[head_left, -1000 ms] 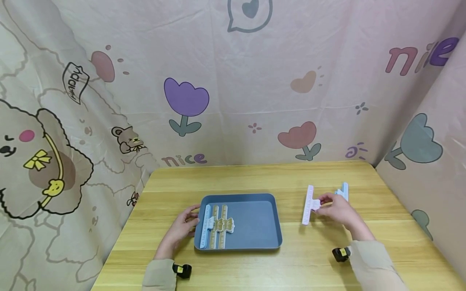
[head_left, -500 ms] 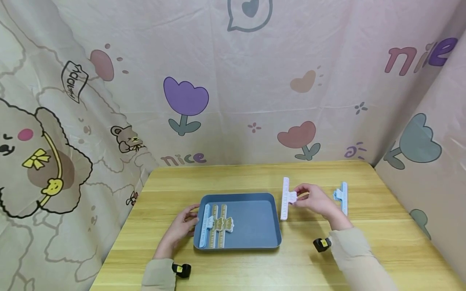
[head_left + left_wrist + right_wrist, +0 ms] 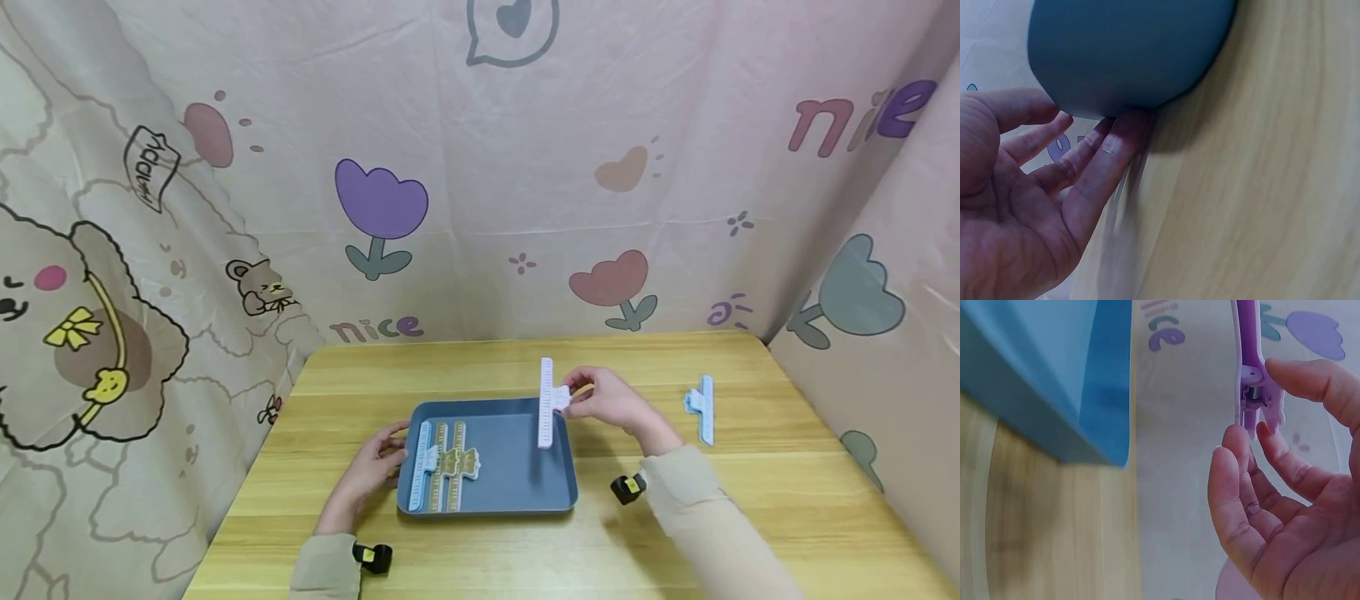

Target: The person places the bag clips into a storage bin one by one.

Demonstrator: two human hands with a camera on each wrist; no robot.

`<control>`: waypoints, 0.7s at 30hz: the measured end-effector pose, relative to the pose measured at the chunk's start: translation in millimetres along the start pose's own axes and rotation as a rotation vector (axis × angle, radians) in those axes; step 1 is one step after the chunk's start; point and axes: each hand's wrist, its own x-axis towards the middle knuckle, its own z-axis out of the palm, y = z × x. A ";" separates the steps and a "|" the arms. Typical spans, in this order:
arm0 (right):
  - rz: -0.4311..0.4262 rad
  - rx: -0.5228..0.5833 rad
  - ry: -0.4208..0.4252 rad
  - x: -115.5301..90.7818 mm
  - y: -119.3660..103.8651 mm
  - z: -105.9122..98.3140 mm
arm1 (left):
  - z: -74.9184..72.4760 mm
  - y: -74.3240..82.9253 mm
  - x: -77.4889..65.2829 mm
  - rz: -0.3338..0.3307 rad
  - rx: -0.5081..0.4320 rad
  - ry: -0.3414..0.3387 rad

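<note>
My right hand (image 3: 611,402) pinches a lilac ruler clip (image 3: 547,404) by its handle, holding it upright over the right part of the grey-blue tray (image 3: 517,487). In the right wrist view the thumb and fingers meet on the handle of the clip (image 3: 1249,375), where a metal spring shows. Against the tray's left side rests my left hand (image 3: 371,462); in the left wrist view its fairly straight fingers touch the outer wall of the tray (image 3: 1122,56). Inside the tray, at the left, lie a light blue clip (image 3: 420,467) and two clear-and-gold clips (image 3: 470,463) side by side.
Another light blue clip (image 3: 707,410) lies on the wooden table (image 3: 360,375) to the right of my right hand. A printed curtain (image 3: 480,167) hangs behind the table and along both sides.
My right hand has carried the lilac clip leftward from the right of the table to above the tray, uncovering the light blue clip behind. The left hand stays by the tray.
</note>
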 end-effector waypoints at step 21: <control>0.043 -0.212 -0.099 42.4 -17.5 62.9 | 0.7 0.5 0.5 -0.008 0.004 0.001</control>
